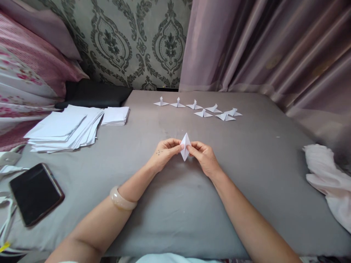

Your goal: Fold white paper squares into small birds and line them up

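Note:
A small sheet of white paper folded into a diamond [185, 151] is held upright in front of me, over the middle of the table. My left hand [166, 152] pinches its left edge between thumb and fingers. On the opposite edge, my right hand [203, 156] grips it the same way, thumb in front. Both thumbs meet near the diamond's centre crease. Beyond my hands stand several finished-looking folded paper birds [203, 113] with spread wings, in two loose rows.
At the left lie a large stack of white paper [63, 128] and a smaller stack [115, 115]. Nearer me are a dark tablet [37, 193] and white cables [8, 215]. A black folded item [95, 93] lies behind the paper. White cloth [326, 171] bunches at the right edge.

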The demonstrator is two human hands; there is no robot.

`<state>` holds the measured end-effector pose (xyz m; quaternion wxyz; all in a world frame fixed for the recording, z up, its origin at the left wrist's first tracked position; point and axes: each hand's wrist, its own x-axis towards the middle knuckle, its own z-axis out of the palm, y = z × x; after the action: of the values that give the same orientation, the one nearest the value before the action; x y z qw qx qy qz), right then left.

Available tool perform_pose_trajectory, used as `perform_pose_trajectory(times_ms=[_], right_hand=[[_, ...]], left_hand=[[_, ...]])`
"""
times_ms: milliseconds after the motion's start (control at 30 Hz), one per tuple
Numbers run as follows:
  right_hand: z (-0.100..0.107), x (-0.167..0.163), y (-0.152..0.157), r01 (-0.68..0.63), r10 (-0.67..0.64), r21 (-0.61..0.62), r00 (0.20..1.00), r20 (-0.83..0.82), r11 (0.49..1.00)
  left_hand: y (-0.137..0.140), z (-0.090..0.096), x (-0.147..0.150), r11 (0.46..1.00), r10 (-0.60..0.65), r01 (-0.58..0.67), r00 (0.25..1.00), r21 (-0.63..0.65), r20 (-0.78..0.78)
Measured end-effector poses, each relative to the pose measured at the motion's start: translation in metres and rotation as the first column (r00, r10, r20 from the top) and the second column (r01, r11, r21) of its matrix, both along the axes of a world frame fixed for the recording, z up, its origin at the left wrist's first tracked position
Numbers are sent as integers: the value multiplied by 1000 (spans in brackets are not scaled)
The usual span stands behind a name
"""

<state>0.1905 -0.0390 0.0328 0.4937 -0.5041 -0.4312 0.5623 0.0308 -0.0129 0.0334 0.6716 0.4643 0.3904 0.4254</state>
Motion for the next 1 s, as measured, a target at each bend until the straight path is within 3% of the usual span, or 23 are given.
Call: perform_pose_trajectory(times_ms=[233, 400, 533, 733, 1000], right_hand=[[-1, 1, -2, -22, 1, 110, 983, 185, 994], [3, 7, -3, -112, 46, 213, 955, 292, 971], [9, 6, -5, -152, 90, 200, 953, 289, 968], [-4, 2, -2, -79, 16, 197, 953, 301, 977], [-7, 4, 0, -95, 37, 200, 960, 279, 975]], left_hand=[[1, 0, -1, 999, -29, 29, 999, -13, -45], [1, -3, 0, 997, -43, 40, 998, 62, 47], [1, -4, 1, 999, -6, 6, 1000, 32, -4], [1, -4, 3, 994, 50, -53, 998, 94, 26], [0, -8, 1, 997, -35, 38, 998, 73, -45]])
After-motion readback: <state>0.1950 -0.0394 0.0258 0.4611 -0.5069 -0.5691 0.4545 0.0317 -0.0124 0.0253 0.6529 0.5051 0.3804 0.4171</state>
